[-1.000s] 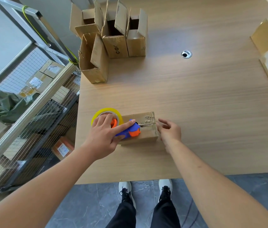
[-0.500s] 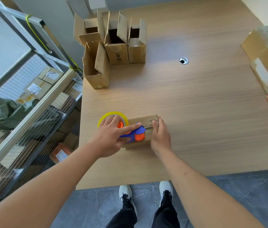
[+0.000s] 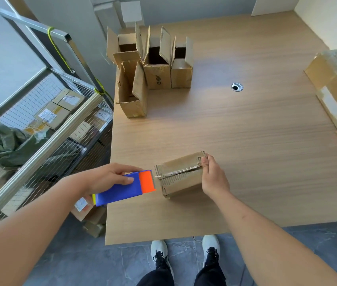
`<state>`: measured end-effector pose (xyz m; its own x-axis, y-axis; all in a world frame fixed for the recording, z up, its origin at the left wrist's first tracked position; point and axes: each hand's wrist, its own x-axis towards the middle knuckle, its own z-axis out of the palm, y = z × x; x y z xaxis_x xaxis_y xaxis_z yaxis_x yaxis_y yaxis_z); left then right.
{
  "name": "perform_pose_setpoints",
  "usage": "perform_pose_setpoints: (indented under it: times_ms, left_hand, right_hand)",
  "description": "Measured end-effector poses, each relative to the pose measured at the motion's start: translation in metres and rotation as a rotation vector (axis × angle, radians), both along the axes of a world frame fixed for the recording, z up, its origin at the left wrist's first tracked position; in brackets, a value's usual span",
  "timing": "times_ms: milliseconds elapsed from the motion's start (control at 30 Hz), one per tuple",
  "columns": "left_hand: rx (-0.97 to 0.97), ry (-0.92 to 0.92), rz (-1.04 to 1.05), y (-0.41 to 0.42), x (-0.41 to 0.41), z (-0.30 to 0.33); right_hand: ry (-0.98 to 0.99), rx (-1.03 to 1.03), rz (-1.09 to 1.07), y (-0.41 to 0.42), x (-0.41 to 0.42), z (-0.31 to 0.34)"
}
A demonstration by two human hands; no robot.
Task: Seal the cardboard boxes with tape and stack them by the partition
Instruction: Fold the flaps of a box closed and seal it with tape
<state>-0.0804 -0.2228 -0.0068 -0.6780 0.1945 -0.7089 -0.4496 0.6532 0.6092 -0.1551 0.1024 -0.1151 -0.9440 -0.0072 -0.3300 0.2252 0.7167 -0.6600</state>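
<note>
One small box (image 3: 179, 175) near the bench (image 3: 246, 141) front edge, seam taped: your right hand (image 3: 215, 178) pinches its far end, your left hand (image 3: 109, 178) grips the tape dispenser (image 3: 126, 187) just beside it; four open boxes (image 3: 153, 67) unsealed, stacking pending.

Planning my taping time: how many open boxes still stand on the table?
4, clustered at the table's far left: three in a back row, one in front. None seems hidden.
</note>
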Motion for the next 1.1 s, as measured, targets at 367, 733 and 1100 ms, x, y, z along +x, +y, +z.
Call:
perform_pose_setpoints:
  times_ms: [367, 733, 1100]
  left_hand:
    - [-0.019, 0.017, 0.093, 0.008, 0.013, -0.064]
    - [0.174, 0.049, 0.173, 0.007, 0.042, -0.081]
    - [0.097, 0.081, 0.166, 0.020, 0.039, -0.089]
  right_hand:
    - [0.485, 0.629, 0.115, -0.031, 0.010, 0.020]
    - [0.057, 0.505, 0.252, -0.079, 0.039, 0.007]
    - [-0.053, 0.457, 0.363, -0.075, 0.032, 0.018]
